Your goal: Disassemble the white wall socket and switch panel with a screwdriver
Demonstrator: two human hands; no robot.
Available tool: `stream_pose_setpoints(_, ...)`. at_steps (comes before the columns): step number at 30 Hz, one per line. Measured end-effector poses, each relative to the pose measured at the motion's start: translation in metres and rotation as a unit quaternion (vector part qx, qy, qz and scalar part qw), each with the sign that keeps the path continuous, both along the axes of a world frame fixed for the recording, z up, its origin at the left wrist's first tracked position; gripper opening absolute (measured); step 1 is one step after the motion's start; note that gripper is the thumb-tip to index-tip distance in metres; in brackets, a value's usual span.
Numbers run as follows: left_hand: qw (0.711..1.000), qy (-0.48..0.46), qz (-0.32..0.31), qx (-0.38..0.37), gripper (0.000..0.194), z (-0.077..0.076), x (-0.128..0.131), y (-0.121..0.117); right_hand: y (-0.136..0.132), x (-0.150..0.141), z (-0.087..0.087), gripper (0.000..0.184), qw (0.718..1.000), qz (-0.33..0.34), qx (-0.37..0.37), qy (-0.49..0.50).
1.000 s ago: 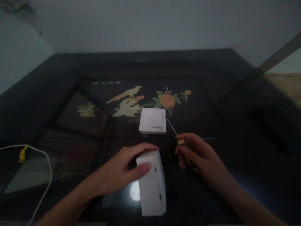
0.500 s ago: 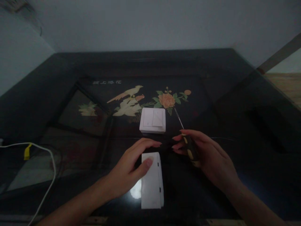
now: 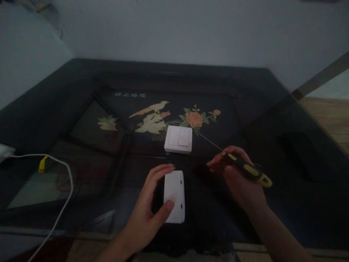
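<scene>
My left hand [image 3: 148,209] grips a white plastic switch box [image 3: 173,195] that stands on its edge on the dark glass table [image 3: 272,120], thumb on its face and fingers curled over its top. My right hand [image 3: 237,178] is closed around a black and yellow screwdriver [image 3: 247,169]. The thin metal shaft points up and left toward a second white wall switch [image 3: 178,139] lying flat near the table's middle. The tip stops just right of that switch.
A painted bird and orange flower [image 3: 194,118] show under the glass behind the flat switch. A white cable with a yellow tag [image 3: 42,164] loops along the left side. A wall stands behind the table, and wooden floor [image 3: 329,116] shows at right.
My right hand has turned the screwdriver so that its handle now sticks out to the right. My left hand has shifted lower on the standing box. The camera has tilted slightly.
</scene>
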State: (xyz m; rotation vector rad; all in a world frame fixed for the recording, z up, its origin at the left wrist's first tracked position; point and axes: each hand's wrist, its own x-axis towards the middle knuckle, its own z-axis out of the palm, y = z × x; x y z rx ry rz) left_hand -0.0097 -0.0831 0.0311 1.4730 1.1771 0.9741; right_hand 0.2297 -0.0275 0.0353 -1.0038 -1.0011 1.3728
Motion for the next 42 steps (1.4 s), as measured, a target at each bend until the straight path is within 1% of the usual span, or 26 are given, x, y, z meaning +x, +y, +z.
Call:
stream_pose_setpoints(1, 1.0, -0.014, 0.012, -0.008, 0.04, -0.003, 0.005, -0.002, 0.0, 0.001, 0.002, 0.021, 1.0, -0.002, 0.021, -0.015)
stream_pose_setpoints(2, 0.999, -0.023, 0.018, -0.019, 0.042, -0.005, 0.009, -0.002, -0.001, 0.002, 0.004, 0.02, 0.998, -0.001, 0.046, -0.036)
stream_pose_setpoints(3, 0.999, -0.034, 0.024, -0.031, 0.043, -0.007, 0.012, -0.002, -0.001, 0.003, 0.007, 0.026, 0.995, 0.0, 0.074, -0.06)
stream_pose_setpoints(5, 0.996, -0.063, 0.035, -0.056, 0.045, -0.009, 0.016, -0.001, -0.002, 0.003, 0.016, 0.045, 0.986, -0.008, 0.132, -0.097)
stream_pose_setpoints(6, 0.993, -0.083, 0.043, -0.067, 0.045, -0.009, 0.018, -0.001, -0.003, 0.001, 0.022, 0.05, 0.983, -0.022, 0.151, -0.105)
stream_pose_setpoints(7, 0.99, -0.105, 0.051, -0.079, 0.044, -0.009, 0.018, 0.0, -0.005, -0.001, 0.029, 0.052, 0.98, -0.042, 0.165, -0.099)
stream_pose_setpoints(8, 0.986, -0.127, 0.055, -0.091, 0.044, -0.009, 0.018, 0.0, -0.007, -0.006, 0.036, 0.048, 0.981, -0.062, 0.167, -0.08)
stream_pose_setpoints(9, 0.982, -0.145, 0.056, -0.107, 0.045, -0.009, 0.018, 0.0, -0.009, -0.011, 0.044, 0.041, 0.982, -0.083, 0.163, -0.052)
stream_pose_setpoints(12, 0.972, -0.175, 0.046, -0.15, 0.049, -0.008, 0.018, 0.002, -0.013, -0.029, 0.064, 0.003, 0.981, -0.148, 0.122, 0.033)
stream_pose_setpoints(14, 0.971, -0.171, 0.04, -0.165, 0.053, -0.008, 0.018, 0.003, -0.011, -0.039, 0.074, 0.019, 0.975, -0.18, 0.098, 0.08)
stream_pose_setpoints(15, 0.971, -0.167, 0.036, -0.168, 0.053, -0.009, 0.018, 0.003, -0.009, -0.043, 0.077, 0.022, 0.973, -0.187, 0.089, 0.1)
stream_pose_setpoints(16, 0.971, -0.165, 0.033, -0.171, 0.053, -0.009, 0.018, 0.003, -0.006, -0.046, 0.079, 0.019, 0.972, -0.185, 0.083, 0.119)
stream_pose_setpoints(18, 0.968, -0.171, 0.028, -0.18, 0.05, -0.011, 0.018, 0.003, 0.0, -0.052, 0.081, 0.006, 0.971, -0.176, 0.067, 0.148)
stream_pose_setpoints(19, 0.965, -0.179, 0.025, -0.187, 0.048, -0.011, 0.017, 0.003, 0.002, -0.054, 0.081, 0.006, 0.971, -0.169, 0.061, 0.155)
stream_pose_setpoints(21, 0.959, -0.195, 0.022, -0.206, 0.046, -0.012, 0.017, 0.002, 0.004, -0.058, 0.078, 0.014, 0.972, -0.159, 0.066, 0.159)
stream_pose_setpoints(22, 0.956, -0.2, 0.021, -0.213, 0.046, -0.013, 0.016, 0.002, 0.004, -0.06, 0.075, 0.015, 0.973, -0.156, 0.073, 0.156)
stream_pose_setpoints(28, 0.948, -0.206, 0.023, -0.24, 0.044, -0.011, 0.017, 0.001, -0.001, -0.068, 0.062, 0.014, 0.971, -0.159, 0.103, 0.148)
stream_pose_setpoints(34, 0.949, -0.203, 0.024, -0.24, 0.044, -0.011, 0.02, 0.003, -0.002, -0.07, 0.061, 0.022, 0.98, -0.127, 0.141, 0.061)
stream_pose_setpoints(39, 0.959, -0.185, 0.024, -0.212, 0.043, -0.011, 0.02, 0.003, -0.006, -0.073, 0.061, 0.024, 0.979, -0.123, 0.153, 0.058)
stream_pose_setpoints(42, 0.958, -0.19, 0.022, -0.212, 0.043, -0.011, 0.02, 0.002, -0.009, -0.076, 0.062, 0.024, 0.978, -0.122, 0.158, 0.059)
